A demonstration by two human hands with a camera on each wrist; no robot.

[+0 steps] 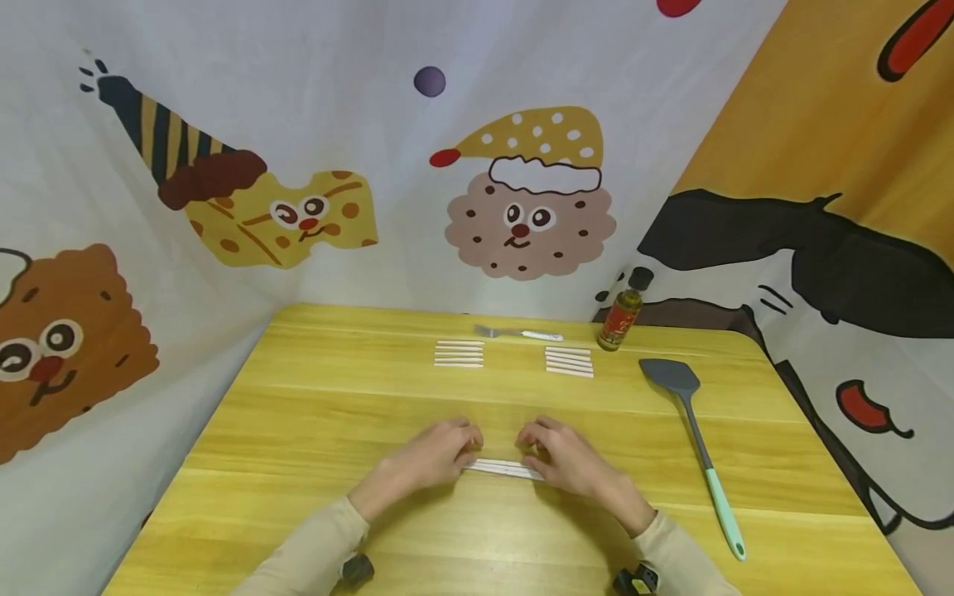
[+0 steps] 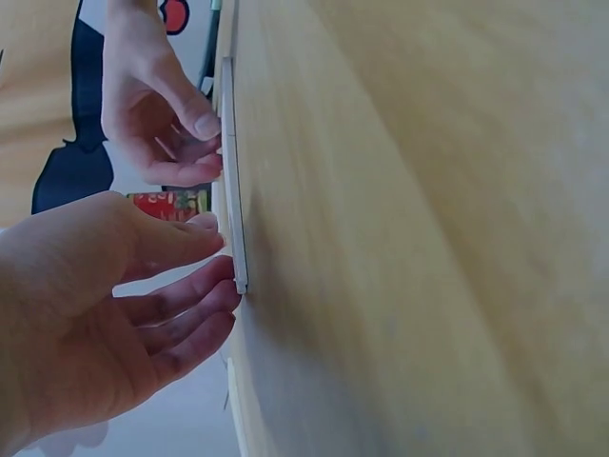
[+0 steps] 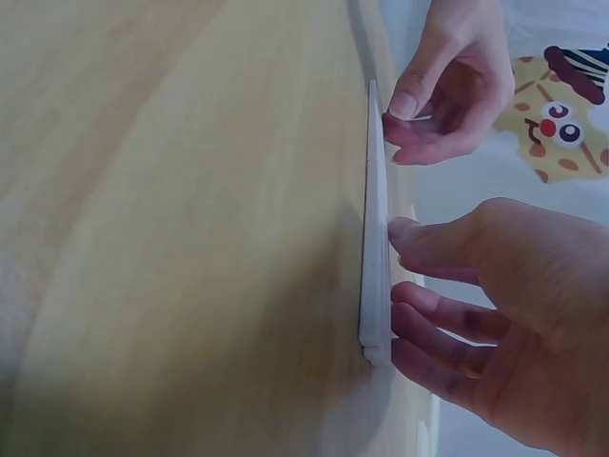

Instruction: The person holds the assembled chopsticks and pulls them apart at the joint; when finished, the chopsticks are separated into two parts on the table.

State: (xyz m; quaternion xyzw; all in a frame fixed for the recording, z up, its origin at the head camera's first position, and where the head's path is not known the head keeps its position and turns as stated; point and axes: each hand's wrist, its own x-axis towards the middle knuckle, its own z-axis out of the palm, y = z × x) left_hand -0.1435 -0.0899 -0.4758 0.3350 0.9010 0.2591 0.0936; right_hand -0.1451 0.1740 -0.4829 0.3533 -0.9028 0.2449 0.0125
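Observation:
A few thin white sticks (image 1: 501,468) lie side by side on the table between the two hands; they also show edge-on in the left wrist view and the right wrist view. The left hand (image 1: 441,454) is at their left end, its fingertips touching or nearly touching it, thumb apart from the fingers. At the right end is the right hand (image 1: 570,460), with loosely bent fingers against or very near the sticks. Neither hand visibly pinches them. Farther back lie two rows of similar white sticks, a left row (image 1: 459,354) and a right row (image 1: 570,362).
Behind the rows lies a fork (image 1: 522,334) with a pale handle. A dark-capped bottle (image 1: 623,314) with a red label stands at the back right. A grey spatula (image 1: 696,430) with a mint handle lies along the right side. A cartoon-printed cloth (image 1: 402,281) hangs behind the table (image 1: 298,397).

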